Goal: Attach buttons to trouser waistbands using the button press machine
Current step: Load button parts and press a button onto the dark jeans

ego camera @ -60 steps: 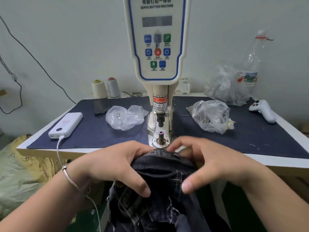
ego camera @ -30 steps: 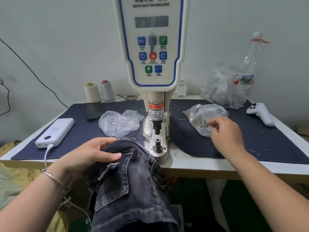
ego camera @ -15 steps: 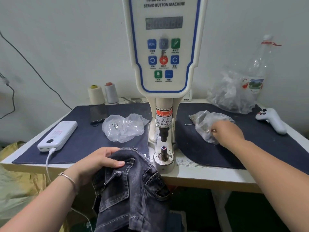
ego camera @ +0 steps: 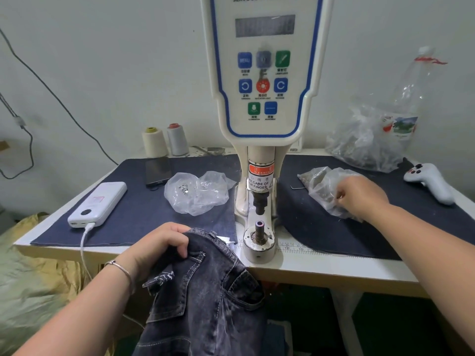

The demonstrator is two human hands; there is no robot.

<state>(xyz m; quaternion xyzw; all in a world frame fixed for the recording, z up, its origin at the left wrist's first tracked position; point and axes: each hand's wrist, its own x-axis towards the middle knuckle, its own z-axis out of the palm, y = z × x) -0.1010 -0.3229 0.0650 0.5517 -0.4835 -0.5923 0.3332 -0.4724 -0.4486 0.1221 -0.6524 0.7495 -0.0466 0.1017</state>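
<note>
I see the dark washed-denim trousers [ego camera: 205, 291] draped over the worktop [ego camera: 334, 265] front edge, long axis running down toward me, waistband up beside the button press machine [ego camera: 259, 235] base. My left hand [ego camera: 156, 247] has its grip closed on the waistband. My right hand [ego camera: 359, 196], fingers curled, pinches into the clear plastic bag [ego camera: 321, 186]; half a second ago it reached there too, slightly higher.

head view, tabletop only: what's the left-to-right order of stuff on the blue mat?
power bank → phone → clear bag left of the press → button machine post → clear bag under the right hand → right hand → white controller
</note>
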